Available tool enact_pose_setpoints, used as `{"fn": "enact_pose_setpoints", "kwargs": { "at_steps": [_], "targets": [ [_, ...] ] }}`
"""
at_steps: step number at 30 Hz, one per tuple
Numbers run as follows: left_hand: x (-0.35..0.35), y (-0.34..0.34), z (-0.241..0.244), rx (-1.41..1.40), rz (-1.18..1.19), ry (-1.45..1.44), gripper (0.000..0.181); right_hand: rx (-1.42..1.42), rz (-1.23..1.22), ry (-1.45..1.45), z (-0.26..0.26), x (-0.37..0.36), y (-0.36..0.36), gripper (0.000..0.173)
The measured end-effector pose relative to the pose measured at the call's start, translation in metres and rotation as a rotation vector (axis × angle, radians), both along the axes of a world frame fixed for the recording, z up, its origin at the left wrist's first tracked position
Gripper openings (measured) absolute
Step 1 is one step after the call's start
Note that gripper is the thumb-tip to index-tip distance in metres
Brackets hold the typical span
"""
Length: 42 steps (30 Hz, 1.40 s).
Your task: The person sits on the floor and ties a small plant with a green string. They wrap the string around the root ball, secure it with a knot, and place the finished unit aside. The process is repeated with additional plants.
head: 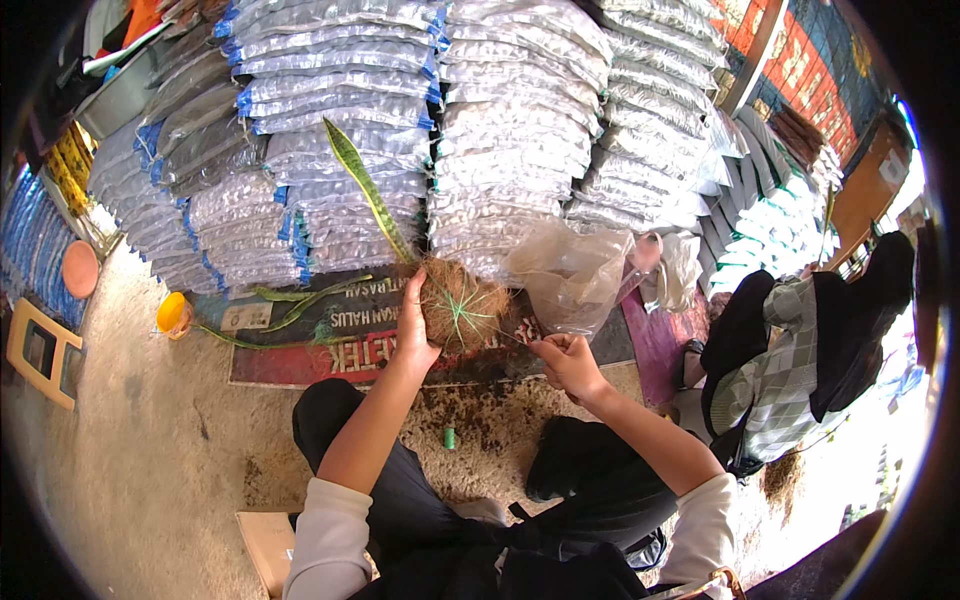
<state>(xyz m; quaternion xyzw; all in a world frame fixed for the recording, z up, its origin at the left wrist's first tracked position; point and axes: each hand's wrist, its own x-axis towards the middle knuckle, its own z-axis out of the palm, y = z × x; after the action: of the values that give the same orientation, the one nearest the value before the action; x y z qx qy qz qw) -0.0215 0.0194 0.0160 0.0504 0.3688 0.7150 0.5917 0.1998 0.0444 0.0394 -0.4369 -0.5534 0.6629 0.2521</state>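
Observation:
My left hand (pixel 417 324) grips the side of a round ball of brown coconut fibre (pixel 472 311). Green thread (pixel 459 304) wraps the ball, its strands crossing in a star pattern on the side facing me. A long snake plant leaf (pixel 363 184) with yellow edges rises from the top of the ball, leaning to the left. To the right, my right hand (pixel 571 367) pinches a thin strand that runs from the ball. A small green thread spool (pixel 449 439) stands on the floor between my legs.
A printed banner (pixel 300 363) lies under the work, with loose snake plant leaves (pixel 304 309) and a clear plastic bag (pixel 574 281). Stacked sacks (pixel 517 142) rise behind. A yellow pot (pixel 175 315) stands left; another person (pixel 780 360) sits at right. Dark soil (pixel 480 409) is scattered about.

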Motion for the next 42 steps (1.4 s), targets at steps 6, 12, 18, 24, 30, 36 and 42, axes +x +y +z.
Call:
{"fn": "enact_pose_setpoints", "kwargs": {
  "at_steps": [6, 12, 18, 24, 30, 36, 42],
  "targets": [
    [0.005, -0.003, -0.002, 0.121, -0.164, -0.013, 0.059, 0.209, 0.027, -0.137, -0.035, -0.012, 0.004, 0.03],
    [0.013, -0.007, -0.007, 0.096, -0.198, -0.043, 0.068, 0.398, 0.041, -0.091, -0.051, -0.032, 0.002, 0.025],
    [0.015, -0.014, -0.013, 0.018, -0.252, 0.086, 0.054, 0.398, -0.004, -0.109, -0.059, -0.033, 0.006, 0.022],
    [0.014, -0.009, -0.015, -0.006, -0.232, 0.033, 0.048, 0.336, -0.003, -0.146, -0.053, -0.029, 0.002, 0.027],
    [-0.003, 0.004, -0.032, -0.076, -0.091, 0.075, 0.056, 0.161, -0.013, -0.035, -0.023, -0.013, -0.022, 0.033],
    [0.003, 0.007, -0.032, -0.085, -0.07, 0.142, 0.045, -0.051, -0.033, 0.03, -0.016, 0.006, -0.03, 0.032],
    [0.02, -0.007, -0.006, -0.083, -0.148, 0.134, 0.041, 0.042, 0.03, -0.099, -0.053, 0.009, -0.015, 0.03]
  ]
}}
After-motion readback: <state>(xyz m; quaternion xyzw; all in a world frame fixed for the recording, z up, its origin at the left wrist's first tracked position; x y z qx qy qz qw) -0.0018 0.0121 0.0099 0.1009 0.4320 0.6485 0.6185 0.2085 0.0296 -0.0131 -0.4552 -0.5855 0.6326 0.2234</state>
